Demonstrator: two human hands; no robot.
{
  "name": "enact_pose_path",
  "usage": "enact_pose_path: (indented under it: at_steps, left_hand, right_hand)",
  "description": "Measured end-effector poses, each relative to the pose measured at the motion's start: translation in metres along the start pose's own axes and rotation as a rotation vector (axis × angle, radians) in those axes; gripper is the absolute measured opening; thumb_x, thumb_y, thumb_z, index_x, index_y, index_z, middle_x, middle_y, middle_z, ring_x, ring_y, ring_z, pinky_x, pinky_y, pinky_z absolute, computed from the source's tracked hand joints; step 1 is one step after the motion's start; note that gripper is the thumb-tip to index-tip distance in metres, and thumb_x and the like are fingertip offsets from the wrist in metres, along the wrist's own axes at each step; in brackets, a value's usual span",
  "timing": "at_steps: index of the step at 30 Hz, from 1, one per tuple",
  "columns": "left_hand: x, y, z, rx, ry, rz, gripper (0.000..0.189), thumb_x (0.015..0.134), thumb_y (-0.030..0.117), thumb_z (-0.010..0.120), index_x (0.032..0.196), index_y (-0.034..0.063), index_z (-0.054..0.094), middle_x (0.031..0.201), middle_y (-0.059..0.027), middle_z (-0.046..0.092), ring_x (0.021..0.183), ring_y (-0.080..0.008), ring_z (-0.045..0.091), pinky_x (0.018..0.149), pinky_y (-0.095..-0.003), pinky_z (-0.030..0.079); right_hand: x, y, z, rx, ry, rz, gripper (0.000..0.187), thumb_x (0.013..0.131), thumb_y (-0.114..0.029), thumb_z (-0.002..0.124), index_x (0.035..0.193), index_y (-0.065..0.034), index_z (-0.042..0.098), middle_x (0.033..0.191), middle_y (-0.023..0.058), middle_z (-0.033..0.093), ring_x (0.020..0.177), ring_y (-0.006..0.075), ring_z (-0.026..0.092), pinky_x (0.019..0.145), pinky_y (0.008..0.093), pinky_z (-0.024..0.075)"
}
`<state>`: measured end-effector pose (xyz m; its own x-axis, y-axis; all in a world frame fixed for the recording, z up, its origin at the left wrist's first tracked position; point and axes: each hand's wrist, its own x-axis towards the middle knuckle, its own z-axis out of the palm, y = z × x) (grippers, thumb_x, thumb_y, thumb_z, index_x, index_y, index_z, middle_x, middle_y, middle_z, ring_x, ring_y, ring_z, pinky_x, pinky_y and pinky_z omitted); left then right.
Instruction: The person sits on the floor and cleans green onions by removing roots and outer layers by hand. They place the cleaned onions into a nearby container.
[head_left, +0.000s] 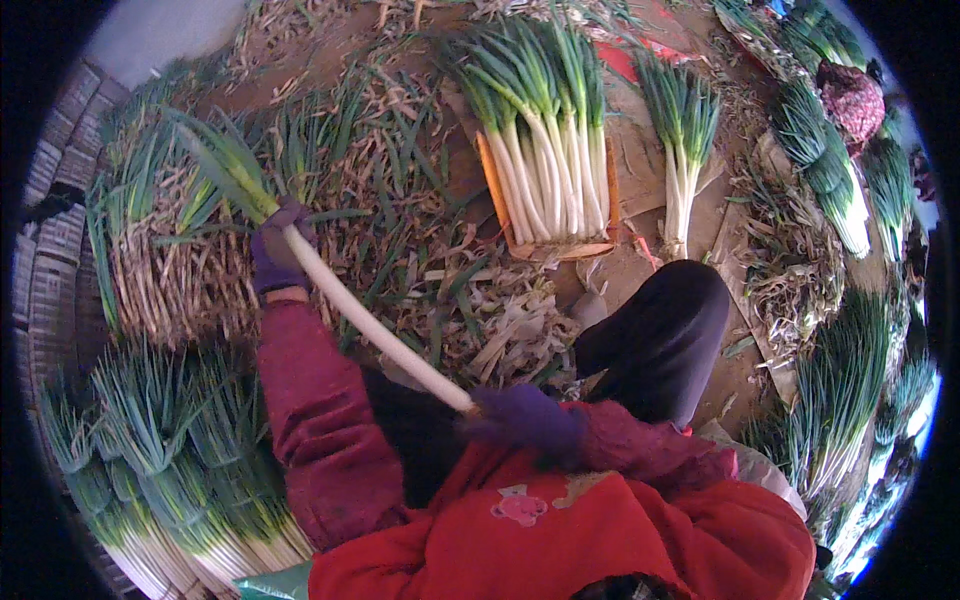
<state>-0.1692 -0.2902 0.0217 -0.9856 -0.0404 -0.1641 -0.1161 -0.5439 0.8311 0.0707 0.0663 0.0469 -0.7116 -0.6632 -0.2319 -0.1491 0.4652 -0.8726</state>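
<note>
A single long green onion (367, 322) with a clean white stalk stretches between my two gloved hands. My left hand (281, 247), in a purple glove, grips it where the white turns to green leaf. At the root end, near my lap, my right hand (529, 424) closes around the stalk; it is slightly blurred and hides the tip. Ahead, an orange holder (489, 180) carries upright, peeled green onions (551, 165). Soil-brown, unpeeled green onions (180, 277) stand packed to the left of my left hand.
Stripped leaves and husks (517, 330) litter the ground before me. A small bunch of green onions (679, 165) lies right of the holder. Tied bundles (195, 480) lie at lower left, more bundles (840, 405) at right. Stacked boxes (56, 247) line the left edge.
</note>
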Motion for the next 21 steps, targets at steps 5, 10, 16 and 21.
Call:
enact_pose_path:
  at_steps: [5,10,16,21]
  left_hand:
    - [0.030,-0.015,0.028,0.114,0.176,0.059,0.024,0.075,0.011,0.065,0.098,0.0056,0.058,0.069,-0.0033,0.056,0.050,-0.0156,0.053,0.041,-0.0279,0.043]
    - [0.069,-0.049,0.161,0.346,0.163,0.030,0.022,0.077,0.020,0.069,0.088,0.0026,0.062,0.073,-0.0061,0.061,0.053,-0.0168,0.056,0.049,-0.0309,0.047]
    - [0.067,-0.051,0.273,1.142,-0.174,0.389,0.048,0.086,0.027,0.066,0.126,0.0031,0.055,0.098,-0.0040,0.064,0.085,-0.0134,0.060,0.076,-0.0252,0.048]
    - [-0.029,-0.066,0.253,1.402,-0.722,0.384,0.051,0.083,0.032,0.065,0.124,0.0033,0.053,0.093,-0.0141,0.066,0.080,-0.0260,0.064,0.071,-0.0373,0.051]
  right_hand:
    - [-0.015,0.020,-0.037,0.452,0.394,0.189,0.052,0.087,-0.037,0.061,0.131,-0.0125,0.047,0.093,0.0180,0.066,0.072,0.0279,0.066,0.065,0.0384,0.0520]
    - [0.022,0.017,-0.074,0.320,0.490,0.173,0.062,0.084,-0.027,0.067,0.138,-0.0107,0.041,0.097,0.0172,0.066,0.077,0.0235,0.066,0.070,0.0370,0.0519]
    - [0.033,0.094,-0.153,0.364,0.937,0.113,0.059,0.081,-0.012,0.068,0.135,-0.0034,0.047,0.127,0.0164,0.058,0.111,0.0160,0.057,0.091,0.0302,0.0451]
    - [0.109,0.230,-0.196,0.100,0.965,0.544,0.061,0.081,-0.026,0.061,0.138,-0.0122,0.044,0.080,0.0229,0.064,0.068,0.0332,0.065,0.065,0.0452,0.0490]
